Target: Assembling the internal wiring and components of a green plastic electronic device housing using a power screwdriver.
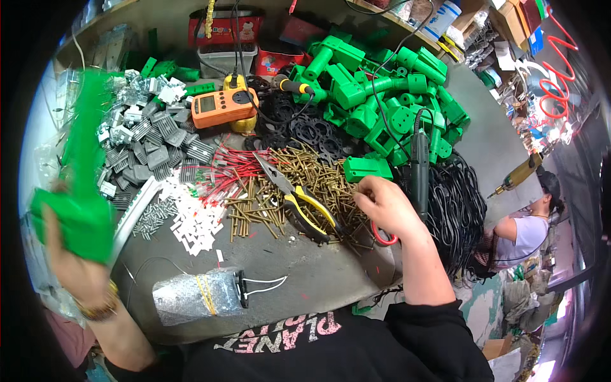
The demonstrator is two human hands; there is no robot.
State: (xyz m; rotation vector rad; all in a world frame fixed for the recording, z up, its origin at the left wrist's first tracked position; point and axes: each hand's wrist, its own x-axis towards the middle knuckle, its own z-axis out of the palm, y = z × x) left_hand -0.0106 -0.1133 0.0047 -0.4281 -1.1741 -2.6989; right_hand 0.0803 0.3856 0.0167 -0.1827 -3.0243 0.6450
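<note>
My left hand (79,274), at the far left with a bracelet on its wrist, grips a green plastic housing (76,223) with a long upright shaft; both are smeared by motion. My right hand (388,204) hovers at the right edge of a heap of brass-coloured screws (305,169). Its fingers are curled together, and whatever they may hold is hidden. Just beyond them lies a green plastic block (368,169). Yellow-and-black pliers (304,204) rest across the screws, left of that hand. A red ring-shaped handle (384,237) shows beneath the right wrist.
Green housings (388,95) pile up behind. A black power screwdriver (419,172) stands by black cables (452,216). An orange meter (223,107), grey blocks (159,137), red wires (238,162) and white pieces (194,219) lie leftward. In front is a bubble-wrapped bundle (197,299). A person (525,229) sits at right.
</note>
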